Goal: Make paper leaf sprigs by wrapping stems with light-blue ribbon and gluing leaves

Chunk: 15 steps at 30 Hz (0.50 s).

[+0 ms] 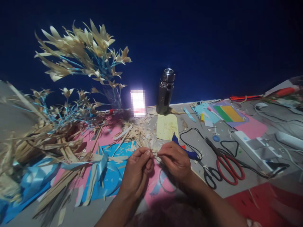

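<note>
My left hand (137,167) and my right hand (176,160) meet above the middle of the table, fingertips pinched close together. Between them is something small and thin; its kind is too fine to make out. A blue glue gun (175,139) lies just beyond my right hand, partly hidden by it. Beneath the hands are pink paper (151,186) and a thin ring-like loop (161,181). Dried husk scraps (142,135) lie in a heap beyond my fingers, beside a yellow paper square (167,124).
Husk flowers on blue stems (94,53) stand at the back left, above husk strips (61,186) and blue ribbon (101,167). A dark flask (164,97) stands behind. Red-handled scissors (230,170), black-handled scissors (210,178), cables and a power strip (252,151) lie right.
</note>
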Each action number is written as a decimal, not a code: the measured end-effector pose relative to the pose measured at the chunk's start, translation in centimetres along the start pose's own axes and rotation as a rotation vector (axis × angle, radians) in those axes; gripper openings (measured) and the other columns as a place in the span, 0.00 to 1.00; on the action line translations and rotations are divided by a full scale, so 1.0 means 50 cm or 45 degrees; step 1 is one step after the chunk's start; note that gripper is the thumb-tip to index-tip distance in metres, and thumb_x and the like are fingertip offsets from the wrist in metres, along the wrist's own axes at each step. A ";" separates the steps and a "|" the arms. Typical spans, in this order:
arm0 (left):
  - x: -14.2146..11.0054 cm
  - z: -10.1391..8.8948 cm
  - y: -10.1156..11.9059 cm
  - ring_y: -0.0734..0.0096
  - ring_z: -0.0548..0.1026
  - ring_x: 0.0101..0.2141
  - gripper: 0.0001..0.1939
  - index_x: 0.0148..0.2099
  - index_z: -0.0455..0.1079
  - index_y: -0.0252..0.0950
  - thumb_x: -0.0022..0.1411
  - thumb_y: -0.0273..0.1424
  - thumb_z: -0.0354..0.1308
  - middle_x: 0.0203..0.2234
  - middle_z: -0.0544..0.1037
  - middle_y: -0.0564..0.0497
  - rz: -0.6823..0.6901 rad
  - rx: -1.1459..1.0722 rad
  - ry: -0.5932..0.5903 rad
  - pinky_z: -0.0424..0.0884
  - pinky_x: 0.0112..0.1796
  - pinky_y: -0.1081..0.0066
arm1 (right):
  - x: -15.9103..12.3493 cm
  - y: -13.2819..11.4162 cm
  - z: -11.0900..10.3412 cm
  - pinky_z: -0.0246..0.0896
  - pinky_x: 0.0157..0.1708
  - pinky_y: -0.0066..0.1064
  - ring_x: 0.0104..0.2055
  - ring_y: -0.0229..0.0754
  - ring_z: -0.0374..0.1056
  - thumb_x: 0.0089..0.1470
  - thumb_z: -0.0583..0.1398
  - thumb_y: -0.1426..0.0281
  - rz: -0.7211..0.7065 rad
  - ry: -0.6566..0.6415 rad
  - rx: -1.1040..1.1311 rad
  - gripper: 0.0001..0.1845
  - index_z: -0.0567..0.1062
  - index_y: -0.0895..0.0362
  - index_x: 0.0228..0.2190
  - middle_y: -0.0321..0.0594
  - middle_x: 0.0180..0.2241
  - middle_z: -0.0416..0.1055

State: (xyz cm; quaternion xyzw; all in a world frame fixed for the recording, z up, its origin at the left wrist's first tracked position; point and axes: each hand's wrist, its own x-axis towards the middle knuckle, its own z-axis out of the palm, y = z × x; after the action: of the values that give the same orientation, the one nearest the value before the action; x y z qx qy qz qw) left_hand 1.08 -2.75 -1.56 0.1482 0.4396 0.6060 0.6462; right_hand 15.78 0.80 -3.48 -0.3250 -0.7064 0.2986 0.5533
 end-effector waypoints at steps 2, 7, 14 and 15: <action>0.001 -0.002 0.001 0.83 0.62 0.18 0.14 0.32 0.73 0.32 0.47 0.30 0.75 0.23 0.74 0.55 0.016 -0.012 0.009 0.59 0.20 0.80 | 0.004 -0.002 -0.002 0.68 0.35 0.34 0.34 0.43 0.72 0.56 0.64 0.76 0.152 0.067 0.096 0.08 0.82 0.51 0.32 0.39 0.30 0.76; 0.002 -0.003 -0.006 0.84 0.61 0.17 0.15 0.30 0.75 0.31 0.46 0.31 0.77 0.20 0.73 0.56 -0.018 -0.024 -0.037 0.58 0.19 0.80 | 0.007 -0.006 -0.008 0.67 0.35 0.34 0.34 0.43 0.72 0.54 0.65 0.74 0.357 0.080 0.227 0.05 0.81 0.52 0.30 0.38 0.30 0.76; 0.001 0.002 -0.019 0.82 0.61 0.16 0.11 0.31 0.76 0.33 0.49 0.32 0.74 0.14 0.69 0.58 0.030 0.072 0.001 0.58 0.19 0.80 | 0.007 -0.011 0.004 0.62 0.29 0.31 0.31 0.42 0.69 0.55 0.65 0.73 0.255 0.078 0.028 0.04 0.79 0.53 0.29 0.38 0.28 0.74; 0.000 0.004 -0.019 0.81 0.62 0.16 0.11 0.31 0.76 0.33 0.49 0.32 0.74 0.13 0.68 0.58 0.062 0.099 0.020 0.59 0.19 0.80 | 0.008 -0.012 0.006 0.61 0.28 0.31 0.30 0.41 0.69 0.55 0.65 0.73 0.243 0.079 -0.006 0.04 0.78 0.53 0.29 0.38 0.28 0.74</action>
State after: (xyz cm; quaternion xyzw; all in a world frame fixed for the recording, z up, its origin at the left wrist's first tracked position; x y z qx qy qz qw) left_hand 1.83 -2.89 -2.14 0.1790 0.4641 0.6053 0.6215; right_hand 15.36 0.72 -2.85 -0.4013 -0.6555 0.3381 0.5431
